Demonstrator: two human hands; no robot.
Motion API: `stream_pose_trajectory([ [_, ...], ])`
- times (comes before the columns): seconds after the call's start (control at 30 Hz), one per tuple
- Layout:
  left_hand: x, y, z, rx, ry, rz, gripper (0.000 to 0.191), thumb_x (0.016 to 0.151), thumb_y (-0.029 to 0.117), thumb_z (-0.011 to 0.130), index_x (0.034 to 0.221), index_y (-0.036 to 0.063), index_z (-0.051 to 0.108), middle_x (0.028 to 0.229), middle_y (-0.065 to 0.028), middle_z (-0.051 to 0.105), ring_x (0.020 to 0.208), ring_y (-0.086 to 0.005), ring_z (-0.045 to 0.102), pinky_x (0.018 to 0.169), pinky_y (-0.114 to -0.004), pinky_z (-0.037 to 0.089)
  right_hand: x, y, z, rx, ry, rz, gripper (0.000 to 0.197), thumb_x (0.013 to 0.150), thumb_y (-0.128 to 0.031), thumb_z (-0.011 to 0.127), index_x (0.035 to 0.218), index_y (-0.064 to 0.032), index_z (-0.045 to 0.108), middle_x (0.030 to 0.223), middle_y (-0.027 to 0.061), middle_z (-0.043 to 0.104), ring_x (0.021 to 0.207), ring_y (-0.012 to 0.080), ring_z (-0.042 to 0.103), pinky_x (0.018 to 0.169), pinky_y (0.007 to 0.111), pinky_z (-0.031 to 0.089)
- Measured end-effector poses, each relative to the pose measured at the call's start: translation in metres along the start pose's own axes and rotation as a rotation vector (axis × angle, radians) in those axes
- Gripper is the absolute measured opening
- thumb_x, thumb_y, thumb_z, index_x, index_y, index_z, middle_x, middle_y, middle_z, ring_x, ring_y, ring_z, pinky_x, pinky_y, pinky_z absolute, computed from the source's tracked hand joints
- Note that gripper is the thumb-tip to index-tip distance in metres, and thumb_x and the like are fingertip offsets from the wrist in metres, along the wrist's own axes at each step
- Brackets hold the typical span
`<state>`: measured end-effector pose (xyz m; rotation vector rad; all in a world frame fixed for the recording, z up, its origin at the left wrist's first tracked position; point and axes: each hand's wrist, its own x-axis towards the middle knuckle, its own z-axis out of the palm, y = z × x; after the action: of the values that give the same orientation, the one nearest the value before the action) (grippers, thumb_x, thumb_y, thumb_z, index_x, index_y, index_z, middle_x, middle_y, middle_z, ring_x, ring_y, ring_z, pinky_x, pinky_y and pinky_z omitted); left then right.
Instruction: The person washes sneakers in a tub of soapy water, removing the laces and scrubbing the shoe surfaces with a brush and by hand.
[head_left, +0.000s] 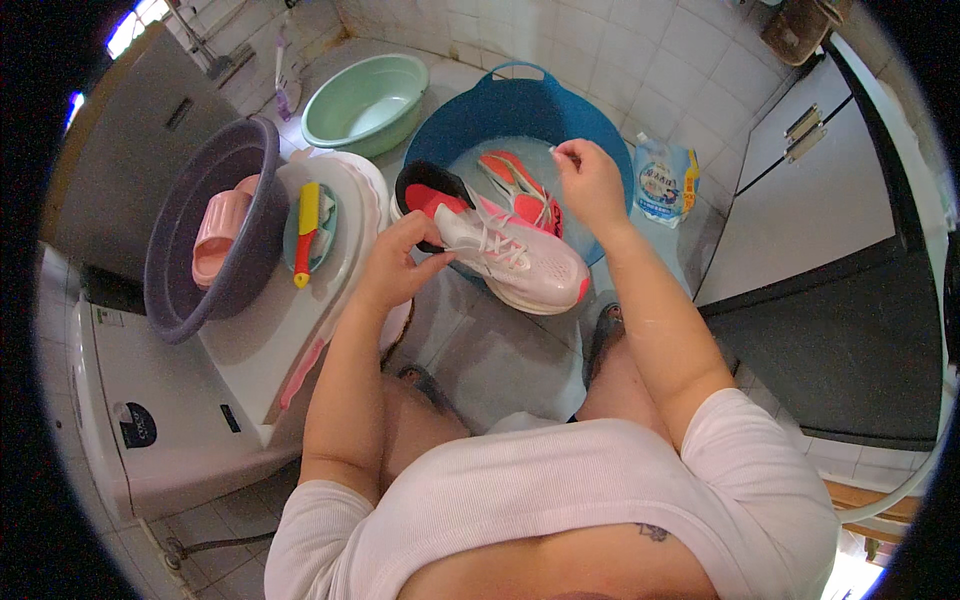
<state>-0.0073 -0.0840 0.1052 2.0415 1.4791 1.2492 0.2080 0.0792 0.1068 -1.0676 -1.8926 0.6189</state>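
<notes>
My left hand (409, 259) grips a pale pink-white sneaker (525, 262) by its tongue and collar. The sneaker has a black lining, a red insole and white laces (504, 247). It is held tilted over the near rim of a blue plastic tub (517, 97), toe pointing to the right. Cloudy, sudsy water (480, 154) fills the tub's bottom. A second sneaker (523, 196) lies in it, showing red and white parts. Above the tub's right side, my right hand (589, 180) pinches a small white thing (553, 151), too small to identify.
A green basin (360, 112) stands behind left. Left, a purple-grey basin (259, 285) with pink slippers (221, 232) sits beside a scrub brush (306, 225) on a green dish (324, 251). A detergent pouch (664, 180) stands right of the tub, near a grey cabinet (817, 165).
</notes>
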Motion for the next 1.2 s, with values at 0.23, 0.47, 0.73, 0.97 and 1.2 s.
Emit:
stream_pose_trajectory([
  [0.23, -0.002, -0.001, -0.001, 0.000, 0.009, 0.009, 0.022, 0.064, 0.000, 0.070, 0.074, 0.0024, 0.050, 0.075, -0.0069, 0.051, 0.072, -0.0203, 0.051, 0.066, -0.028, 0.041, -0.031, -0.038, 0.012, -0.053, -0.570, -0.292, 0.029, 0.075, -0.031, 0.062, 0.083, -0.0031, 0.061, 0.082, 0.0162, 0.061, 0.078, 0.0329, 0.059, 0.070, 0.041, 0.047],
  [0.47, -0.003, -0.009, 0.001, -0.012, -0.028, -0.020, 0.019, 0.071, 0.011, 0.065, 0.075, 0.0009, 0.049, 0.075, -0.0087, 0.050, 0.072, -0.0219, 0.051, 0.066, -0.029, 0.041, -0.032, -0.023, 0.026, -0.255, -0.631, -0.376, 0.025, 0.076, -0.026, 0.052, 0.075, -0.0029, 0.061, 0.075, 0.0176, 0.061, 0.071, 0.0366, 0.059, 0.066, 0.045, 0.047],
  [0.73, 0.017, 0.054, 0.024, 0.689, 0.208, -0.084, 0.017, 0.071, 0.023, 0.064, 0.070, 0.0067, 0.062, 0.081, -0.0092, 0.057, 0.076, -0.0279, 0.054, 0.068, -0.038, 0.042, -0.043, -0.041, 0.016, -0.087, -0.400, -0.345, 0.022, 0.076, -0.020, 0.052, 0.068, -0.0014, 0.058, 0.070, 0.0197, 0.059, 0.068, 0.0370, 0.058, 0.064, 0.047, 0.045],
  [0.97, 0.019, 0.026, 0.060, 0.704, 0.099, -0.130, 0.008, 0.067, 0.015, 0.059, 0.073, 0.0094, 0.062, 0.074, -0.0053, 0.061, 0.078, -0.0254, 0.054, 0.076, -0.042, 0.034, -0.053, -0.050, 0.011, -0.026, -0.391, -0.460, 0.019, 0.076, -0.019, 0.054, 0.075, -0.0003, 0.056, 0.079, 0.0199, 0.059, 0.076, 0.0359, 0.058, 0.066, 0.045, 0.046],
  [1.2, 0.003, 0.020, 0.056, 0.476, 0.223, -0.107, 0.014, 0.072, 0.008, 0.058, 0.083, 0.0086, 0.066, 0.087, -0.0073, 0.061, 0.089, -0.0239, 0.055, 0.085, -0.040, 0.035, -0.046, -0.035, 0.011, -0.180, -0.480, -0.294, 0.025, 0.076, -0.025, 0.053, 0.081, -0.0007, 0.057, 0.081, 0.0198, 0.060, 0.078, 0.0372, 0.059, 0.070, 0.046, 0.047],
])
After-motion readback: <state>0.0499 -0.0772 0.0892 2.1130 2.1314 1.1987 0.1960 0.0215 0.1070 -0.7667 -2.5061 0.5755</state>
